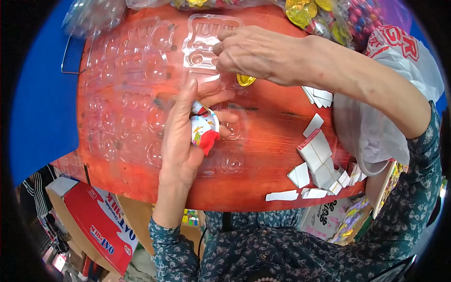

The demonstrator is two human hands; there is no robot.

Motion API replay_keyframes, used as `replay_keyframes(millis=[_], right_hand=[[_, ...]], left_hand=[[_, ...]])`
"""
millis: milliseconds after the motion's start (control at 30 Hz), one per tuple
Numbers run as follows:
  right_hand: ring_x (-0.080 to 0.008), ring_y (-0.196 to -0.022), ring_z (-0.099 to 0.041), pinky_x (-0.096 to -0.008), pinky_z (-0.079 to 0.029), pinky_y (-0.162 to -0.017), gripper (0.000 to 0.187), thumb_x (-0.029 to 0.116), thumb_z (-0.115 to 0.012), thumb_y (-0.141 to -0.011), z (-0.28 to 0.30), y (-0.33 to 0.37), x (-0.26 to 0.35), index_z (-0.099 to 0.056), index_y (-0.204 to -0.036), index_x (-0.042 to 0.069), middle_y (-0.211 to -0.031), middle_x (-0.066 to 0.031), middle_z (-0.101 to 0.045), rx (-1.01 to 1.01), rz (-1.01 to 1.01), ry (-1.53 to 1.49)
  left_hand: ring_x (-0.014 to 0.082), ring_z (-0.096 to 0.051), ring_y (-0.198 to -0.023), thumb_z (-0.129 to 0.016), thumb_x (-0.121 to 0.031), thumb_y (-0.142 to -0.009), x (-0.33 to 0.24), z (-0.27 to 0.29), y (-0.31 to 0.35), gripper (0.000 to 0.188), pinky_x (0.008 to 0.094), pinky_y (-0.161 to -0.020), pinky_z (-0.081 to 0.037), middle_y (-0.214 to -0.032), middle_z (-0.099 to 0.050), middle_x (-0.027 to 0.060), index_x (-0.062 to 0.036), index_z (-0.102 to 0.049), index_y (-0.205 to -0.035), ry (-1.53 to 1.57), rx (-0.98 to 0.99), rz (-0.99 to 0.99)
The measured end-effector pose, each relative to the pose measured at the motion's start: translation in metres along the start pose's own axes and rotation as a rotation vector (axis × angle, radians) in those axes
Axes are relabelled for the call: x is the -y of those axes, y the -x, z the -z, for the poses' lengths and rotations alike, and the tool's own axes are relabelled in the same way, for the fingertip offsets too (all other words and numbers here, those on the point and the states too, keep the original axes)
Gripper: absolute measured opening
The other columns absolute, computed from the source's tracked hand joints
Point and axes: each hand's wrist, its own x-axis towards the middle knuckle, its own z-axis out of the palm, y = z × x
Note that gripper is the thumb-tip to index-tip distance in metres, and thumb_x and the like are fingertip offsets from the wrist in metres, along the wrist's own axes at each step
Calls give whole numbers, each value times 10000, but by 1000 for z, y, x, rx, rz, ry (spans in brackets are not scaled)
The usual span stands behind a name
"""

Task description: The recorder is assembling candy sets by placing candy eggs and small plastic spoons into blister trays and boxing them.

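In my left hand (181,124) rests a small rounded white and red printed piece (203,129), with a bluish printed edge at its top. The fingers curl loosely around it, and I cannot tell whether it is one piece or a few stacked together. My right hand (244,54) is over the right side of a clear plastic blister tray (197,40) with moulded hollows. Its fingers are bent together, and whatever they hold is hidden. A shiny gold foil coin (245,80) lies just below my right palm, partly covered by it.
More clear blister trays (127,80) cover the left of the red table (272,127). White cards (312,152), some banded, lie at right beside a white plastic bag (399,70). Bags of gold coins (300,11) and beads (364,16) line the back. A red carton (101,225) stands lower left.
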Motion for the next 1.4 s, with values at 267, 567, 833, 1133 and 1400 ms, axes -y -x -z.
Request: replay_keyframes(millis=[267,567,833,1133,1400], right_hand=[[-388,-1025,-486,-444,-395,-889,186,178,-361,-929,-8,-6,-9,-459,-951,22,-995,-198,-519,-144,101,-149],[-220,-703,-561,-322,-451,-619,88,78,-563,-818,-7,7,-24,-535,-875,17,-764,-90,-551,-671,106,-126],[-91,-572,-586,-231,-473,-520,122,84,-599,-787,1,30,-5,-572,-691,14,-643,-40,-597,-289,-862,-1145],[-197,-634,-665,-259,-552,-530,134,54,-558,-834,-30,13,24,-591,-830,-76,-729,-154,-636,-405,-965,-1623],[-203,-592,-658,-281,-546,-493,188,101,-557,-848,-33,11,24,-586,-845,-85,-731,-151,-637,-347,-997,-1586]], left_hand=[[261,-662,-670,-481,-440,-913,-3,-4,3,557,293,-493,-551,-1063,-585,252,69,-499,-1140,-55,-53,-54],[240,-657,-678,-425,-417,-942,-5,-4,14,512,284,-501,-541,-1080,-586,220,58,-510,-1113,-85,-78,-88],[245,-661,-700,-406,-407,-948,-4,-7,15,504,280,-505,-544,-1092,-586,223,60,-506,-1108,-133,-70,-107],[241,-662,-705,-410,-415,-945,-2,-6,13,516,278,-516,-549,-1130,-574,220,65,-507,-1107,-159,-70,-112],[241,-663,-698,-410,-420,-941,0,-5,9,525,284,-516,-544,-1149,-569,212,66,-521,-1107,-164,-64,-107]])
